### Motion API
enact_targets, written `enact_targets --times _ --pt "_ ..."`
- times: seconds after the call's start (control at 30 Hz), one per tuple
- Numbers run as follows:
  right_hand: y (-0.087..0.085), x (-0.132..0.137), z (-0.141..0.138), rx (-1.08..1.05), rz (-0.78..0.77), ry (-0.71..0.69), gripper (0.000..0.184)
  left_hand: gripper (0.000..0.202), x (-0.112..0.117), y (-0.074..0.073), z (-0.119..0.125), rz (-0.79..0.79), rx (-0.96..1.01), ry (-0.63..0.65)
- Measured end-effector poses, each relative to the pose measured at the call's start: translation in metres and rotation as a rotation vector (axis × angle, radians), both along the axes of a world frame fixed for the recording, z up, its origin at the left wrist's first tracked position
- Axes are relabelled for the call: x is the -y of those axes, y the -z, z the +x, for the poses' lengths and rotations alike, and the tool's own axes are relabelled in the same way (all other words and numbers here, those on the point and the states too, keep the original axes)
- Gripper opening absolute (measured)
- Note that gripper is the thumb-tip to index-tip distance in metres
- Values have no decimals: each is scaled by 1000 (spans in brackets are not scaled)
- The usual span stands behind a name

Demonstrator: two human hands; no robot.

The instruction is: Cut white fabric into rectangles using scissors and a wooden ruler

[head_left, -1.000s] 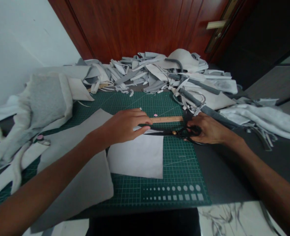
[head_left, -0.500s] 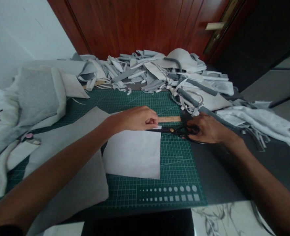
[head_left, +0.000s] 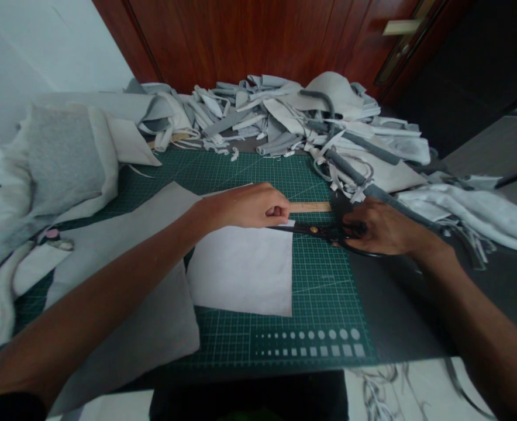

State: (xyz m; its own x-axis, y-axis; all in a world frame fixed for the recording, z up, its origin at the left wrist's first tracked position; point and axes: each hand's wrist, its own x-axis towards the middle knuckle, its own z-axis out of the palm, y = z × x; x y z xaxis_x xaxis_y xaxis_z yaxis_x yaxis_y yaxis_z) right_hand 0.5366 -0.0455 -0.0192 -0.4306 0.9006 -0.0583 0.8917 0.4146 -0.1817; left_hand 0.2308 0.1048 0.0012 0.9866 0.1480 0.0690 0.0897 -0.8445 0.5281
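Observation:
My right hand (head_left: 383, 227) is closed around the handles of black scissors (head_left: 313, 230), whose blades lie along the upper edge of a pale sheet of fabric (head_left: 245, 269). That sheet lies flat on the green cutting mat (head_left: 324, 292). My left hand (head_left: 262, 204) is closed at the sheet's top edge, fingers curled down on it near the blade tips, which it partly hides. Just beyond its knuckles a wooden ruler (head_left: 313, 207) sticks out to the right. Under my left forearm spreads a larger grey piece of fabric (head_left: 153, 327).
A heap of grey and white fabric scraps (head_left: 250, 114) runs along the back, before a wooden door (head_left: 258, 41). On the left is a bundled thick cloth (head_left: 65, 152). Long grey strips (head_left: 359, 178) lie beyond my right hand. The dark table (head_left: 399, 327) extends rightward.
The whole view has shifted slightly. Both hands keep their places at the fabric's top edge, with the scissors still in the right hand.

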Motion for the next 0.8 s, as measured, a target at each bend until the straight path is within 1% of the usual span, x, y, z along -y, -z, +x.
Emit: enact_targets --times 0.13,0.27,0.43,0.6,0.7,0.8 --pt "3 0 3 -14 20 -15 40 16 0 0 0 0 -9 -5" --pt "6 0 6 -9 33 -18 39 15 -1 0 0 -2 -6 2" --pt "6 -1 6 22 27 -25 42 15 -3 2 -1 8 -5 -11" --pt "5 -1 6 -50 31 -14 40 14 -3 4 0 -9 13 -13" --pt "5 -1 7 -48 29 -12 39 15 -4 1 -2 -35 -20 -20" --pt "4 -1 6 -30 11 -10 38 17 -12 -4 -13 -95 -114 -55"
